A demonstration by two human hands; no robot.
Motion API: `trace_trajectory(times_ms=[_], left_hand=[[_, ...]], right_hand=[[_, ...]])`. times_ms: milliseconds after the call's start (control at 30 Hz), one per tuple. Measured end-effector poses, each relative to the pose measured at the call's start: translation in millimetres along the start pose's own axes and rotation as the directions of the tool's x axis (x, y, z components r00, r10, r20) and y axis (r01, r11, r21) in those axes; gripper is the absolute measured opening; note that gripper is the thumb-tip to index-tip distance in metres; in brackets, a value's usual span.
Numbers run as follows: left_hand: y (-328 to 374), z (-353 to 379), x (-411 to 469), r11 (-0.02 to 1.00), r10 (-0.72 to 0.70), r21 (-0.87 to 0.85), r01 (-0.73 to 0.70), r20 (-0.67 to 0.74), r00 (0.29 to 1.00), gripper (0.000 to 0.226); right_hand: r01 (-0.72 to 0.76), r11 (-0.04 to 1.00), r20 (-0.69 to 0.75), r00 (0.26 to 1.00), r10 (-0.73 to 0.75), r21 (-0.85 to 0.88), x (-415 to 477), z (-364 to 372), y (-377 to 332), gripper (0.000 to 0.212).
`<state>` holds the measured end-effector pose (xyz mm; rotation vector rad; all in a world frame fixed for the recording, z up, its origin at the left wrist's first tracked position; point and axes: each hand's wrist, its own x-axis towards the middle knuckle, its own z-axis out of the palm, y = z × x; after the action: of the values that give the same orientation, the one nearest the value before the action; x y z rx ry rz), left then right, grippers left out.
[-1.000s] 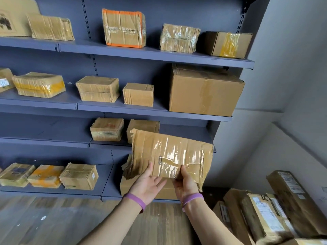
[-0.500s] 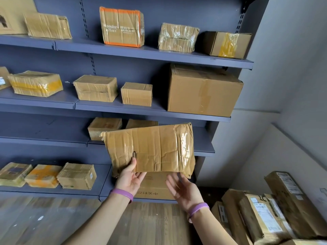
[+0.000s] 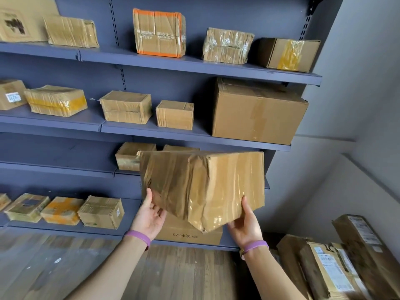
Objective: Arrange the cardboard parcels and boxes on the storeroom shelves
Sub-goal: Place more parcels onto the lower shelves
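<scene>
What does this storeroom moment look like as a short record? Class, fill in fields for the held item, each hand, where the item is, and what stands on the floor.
Held item: taped cardboard parcel, tilted, one corner pointing down
Left hand: holds the parcel's lower left edge, thumb on its front
Right hand: holds its lower right side, thumb on its front
Position: in front of the third shelf, not resting on it
Behind it: small box, partly hidden
Floor, right: labelled cartons

Parcel (image 3: pixel 201 187) I'm gripping: brown cardboard, creased, wrapped in glossy clear tape, wrinkled. Shelves (image 3: pixel 194 66): matt grey-blue painted metal, smooth. Floor (image 3: pixel 184 273), bottom centre: wood planks, dull sheen. Big box (image 3: pixel 255 113), centre right: plain matt cardboard, taped seams.
</scene>
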<state>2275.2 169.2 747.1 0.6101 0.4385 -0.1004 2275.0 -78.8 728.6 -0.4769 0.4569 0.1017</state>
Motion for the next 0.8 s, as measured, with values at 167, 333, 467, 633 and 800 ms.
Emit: trace_trajectory(times_ms=[167, 333, 467, 633, 800], left_hand=[[-31, 0, -12, 0.977, -0.207, 0.083, 0.194, 0.195, 0.959, 0.087], [-66, 1, -15, 0.946, -0.298, 0.205, 0.250, 0.252, 0.921, 0.089], [-71, 25, -15, 0.985, -0.143, 0.129, 0.118, 0.206, 0.968, 0.056], [-60, 22, -2, 0.996, -0.087, 0.019, 0.086, 0.123, 0.989, 0.038], [-36, 10, 4, 0.999, -0.045, -0.010, 0.046, 0.072, 0.996, 0.024]], right_hand=[[0.045, 0.998, -0.003, 0.999, -0.045, -0.048, -1, 21, 18, 0.028], [0.025, 0.998, -0.028, 0.999, -0.027, -0.056, -2, 27, 38, 0.031], [0.007, 0.983, -0.013, 1.000, -0.010, -0.186, -7, 26, 49, 0.037], [-0.002, 0.964, 0.075, 0.997, 0.023, -0.267, -13, 25, 53, 0.039], [-0.141, 0.957, 0.095, 0.981, 0.170, -0.251, -13, -2, 47, 0.022]])
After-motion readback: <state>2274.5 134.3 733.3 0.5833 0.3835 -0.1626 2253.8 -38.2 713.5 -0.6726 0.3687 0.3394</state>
